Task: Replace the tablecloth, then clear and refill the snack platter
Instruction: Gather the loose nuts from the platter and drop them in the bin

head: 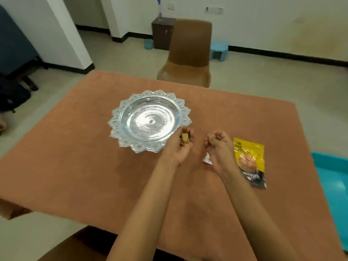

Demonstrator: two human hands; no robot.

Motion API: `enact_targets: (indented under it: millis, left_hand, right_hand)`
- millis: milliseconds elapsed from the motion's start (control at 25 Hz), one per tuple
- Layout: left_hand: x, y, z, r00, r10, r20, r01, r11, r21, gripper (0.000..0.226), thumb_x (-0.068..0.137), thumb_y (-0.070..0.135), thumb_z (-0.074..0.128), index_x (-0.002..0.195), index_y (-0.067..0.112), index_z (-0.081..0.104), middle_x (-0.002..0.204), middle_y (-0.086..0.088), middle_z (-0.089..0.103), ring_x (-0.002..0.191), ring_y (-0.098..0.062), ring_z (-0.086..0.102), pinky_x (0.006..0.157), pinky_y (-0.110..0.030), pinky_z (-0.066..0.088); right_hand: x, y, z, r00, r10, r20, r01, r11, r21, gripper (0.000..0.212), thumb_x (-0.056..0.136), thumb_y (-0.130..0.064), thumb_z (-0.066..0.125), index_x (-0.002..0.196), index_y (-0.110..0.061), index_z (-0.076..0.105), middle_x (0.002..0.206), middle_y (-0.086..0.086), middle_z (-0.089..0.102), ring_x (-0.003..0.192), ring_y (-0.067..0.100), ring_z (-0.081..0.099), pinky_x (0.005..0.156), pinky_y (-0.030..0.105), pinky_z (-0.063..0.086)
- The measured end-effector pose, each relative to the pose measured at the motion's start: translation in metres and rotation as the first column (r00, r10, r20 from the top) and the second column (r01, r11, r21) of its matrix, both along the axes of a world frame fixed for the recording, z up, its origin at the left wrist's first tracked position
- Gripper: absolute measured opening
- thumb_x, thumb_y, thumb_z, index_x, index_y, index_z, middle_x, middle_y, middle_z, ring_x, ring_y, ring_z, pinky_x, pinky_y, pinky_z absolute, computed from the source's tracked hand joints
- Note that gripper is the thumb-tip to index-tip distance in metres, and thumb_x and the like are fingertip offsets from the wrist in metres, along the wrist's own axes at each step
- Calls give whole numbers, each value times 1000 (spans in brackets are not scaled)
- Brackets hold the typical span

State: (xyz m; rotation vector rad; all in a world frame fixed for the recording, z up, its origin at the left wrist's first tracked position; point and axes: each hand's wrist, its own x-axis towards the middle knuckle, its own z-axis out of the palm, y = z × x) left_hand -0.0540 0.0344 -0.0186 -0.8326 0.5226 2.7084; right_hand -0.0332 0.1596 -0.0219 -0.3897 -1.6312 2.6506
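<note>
1. The platter (149, 120) stands on the tablecloth (75, 157), which covers the desk.
2. The left hand (181, 146) is at the platter's near right rim, with snack pieces (185, 138) in it.
3. The right hand (218, 146) is right of the left one.
4. A packet (250, 162) lies just right of the right hand.
5. A chair (190, 53) stands behind the desk.
</note>
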Motion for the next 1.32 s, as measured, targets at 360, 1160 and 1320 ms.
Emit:
enact_targets:
  millis: [360, 1160, 1320]
  left_hand:
    - [143, 245, -35, 765, -641, 65, 644, 758, -105, 28, 101, 16, 43, 77, 5, 54, 65, -7, 58, 57, -13, 60, 54, -19, 55]
    - [651, 575, -256, -89, -831, 549, 970, -198, -142, 39, 104, 16, 32, 68, 9, 45, 67, -5, 40, 59, -15, 39, 59, -26, 38]
    - [665, 590, -335, -166, -753, 637, 900, -379, -213, 36, 102, 16, 38, 68, 9, 51, 66, -6, 47, 60, -17, 45, 63, -31, 41]
  right_hand:
    - [206, 185, -32, 881, -473, 25, 463, 871, 165, 23, 94, 8, 45, 81, -10, 49, 78, 3, 57, 71, 8, 56, 66, 19, 49]
    - [719, 419, -256, 22, -746, 666, 907, 295, 301, 16, 80, 5, 56, 86, -2, 69, 87, 17, 70, 78, 24, 63, 67, 31, 53]
    - [729, 432, -341, -3, -659, 753, 915, 301, 268, 13, 88, 0, 55, 90, 2, 68, 87, 20, 69, 72, 21, 64, 62, 28, 54]
